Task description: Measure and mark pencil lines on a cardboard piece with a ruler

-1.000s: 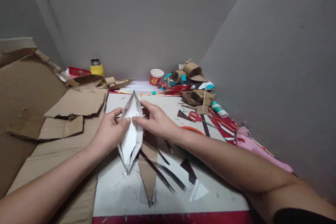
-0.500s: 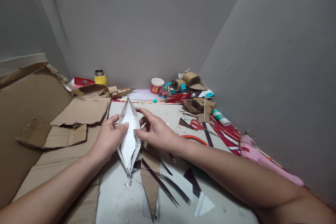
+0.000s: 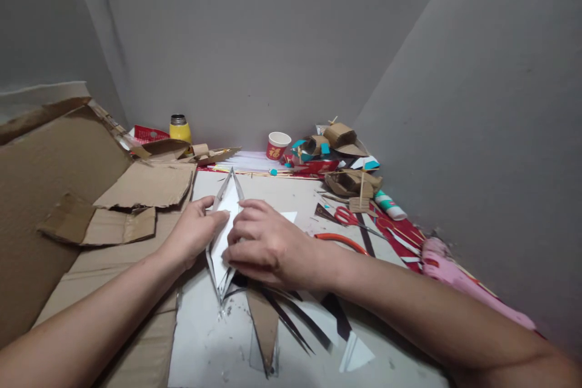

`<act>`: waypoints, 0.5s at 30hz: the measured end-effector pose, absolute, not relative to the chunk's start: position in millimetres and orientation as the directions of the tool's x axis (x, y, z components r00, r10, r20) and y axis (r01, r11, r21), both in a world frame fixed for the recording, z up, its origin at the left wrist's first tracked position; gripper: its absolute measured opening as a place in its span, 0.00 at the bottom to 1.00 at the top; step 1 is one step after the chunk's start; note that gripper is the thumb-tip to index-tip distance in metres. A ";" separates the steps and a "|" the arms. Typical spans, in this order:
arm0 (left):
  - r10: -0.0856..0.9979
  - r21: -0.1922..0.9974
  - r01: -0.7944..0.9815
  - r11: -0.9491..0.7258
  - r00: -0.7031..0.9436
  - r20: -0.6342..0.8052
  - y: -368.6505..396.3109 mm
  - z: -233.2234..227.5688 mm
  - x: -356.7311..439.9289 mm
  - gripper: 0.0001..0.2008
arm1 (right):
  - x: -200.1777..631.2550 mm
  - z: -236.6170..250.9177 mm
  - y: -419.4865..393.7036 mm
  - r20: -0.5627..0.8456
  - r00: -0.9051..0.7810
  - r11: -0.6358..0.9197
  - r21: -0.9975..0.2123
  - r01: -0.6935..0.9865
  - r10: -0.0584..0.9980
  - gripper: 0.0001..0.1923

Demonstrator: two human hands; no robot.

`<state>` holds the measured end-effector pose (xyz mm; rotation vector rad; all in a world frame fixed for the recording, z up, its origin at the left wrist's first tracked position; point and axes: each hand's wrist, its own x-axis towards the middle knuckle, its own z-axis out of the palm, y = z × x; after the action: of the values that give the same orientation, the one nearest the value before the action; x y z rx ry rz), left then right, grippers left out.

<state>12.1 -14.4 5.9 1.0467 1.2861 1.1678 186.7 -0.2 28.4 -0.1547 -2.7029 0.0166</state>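
A narrow boat-shaped paper hull [image 3: 222, 236], pointed at both ends with a white floor and greyish folded walls, stands between my hands above the table. My left hand [image 3: 197, 227] grips its left wall, thumb inside and fingers outside. Across its right wall lies my right hand [image 3: 266, 242], fingers bent together with the tips on the white floor and inner edge. That hand hides most of the right wall. Below it on the table are a pointed brown cardboard strip [image 3: 264, 321], dark strips [image 3: 291, 321] and white scraps [image 3: 357, 354].
Cardboard sheets [image 3: 145, 185] cover the left side. Along the back are a yellow bottle [image 3: 180, 131], a red-and-white paper cup [image 3: 277, 147] and cardboard models [image 3: 339, 136]. To the right lie red-handled scissors [image 3: 348, 217], an orange-handled tool [image 3: 341, 239] and a pink glue gun [image 3: 468, 285].
My right hand has moved from the hull's outer right side over its wall, fingers now reaching inside. My left hand keeps its hold. The whole view has shifted slightly.
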 end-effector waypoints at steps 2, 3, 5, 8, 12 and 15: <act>0.989 0.989 -0.017 0.146 -0.022 -0.146 -15.1 6.0 12.8 0.17 | 185.7 30.9 -2.8 0.307 -0.950 0.998 -0.039 0.053 0.062 0.10; 0.989 0.989 -0.002 0.148 -0.003 -0.148 -15.9 6.2 13.6 0.16 | 185.3 32.1 -4.3 0.259 -0.964 0.998 -0.040 0.046 0.055 0.11; 0.988 0.988 0.032 0.149 0.029 -0.150 -17.7 6.3 15.5 0.14 | 184.7 34.2 -7.5 0.179 -0.982 0.998 -0.039 0.058 0.064 0.12; 0.987 0.985 0.088 0.149 0.053 -0.154 -20.2 5.3 18.1 0.10 | 183.9 36.1 -12.0 0.115 -0.989 0.996 -0.024 0.090 0.093 0.14; 0.986 0.981 0.140 0.136 0.076 -0.148 -20.9 3.5 19.5 0.06 | 182.0 35.9 -16.1 0.110 -0.989 0.994 0.033 0.102 0.098 0.14; 0.987 0.980 0.161 0.116 0.096 -0.132 -20.0 2.2 19.0 0.06 | 179.4 33.7 -17.5 0.117 -0.989 0.993 0.072 0.094 0.085 0.14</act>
<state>19.0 -20.0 2.2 1.2760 1.2975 0.9608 179.4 -17.5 33.7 -0.1363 -3.0218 -0.1167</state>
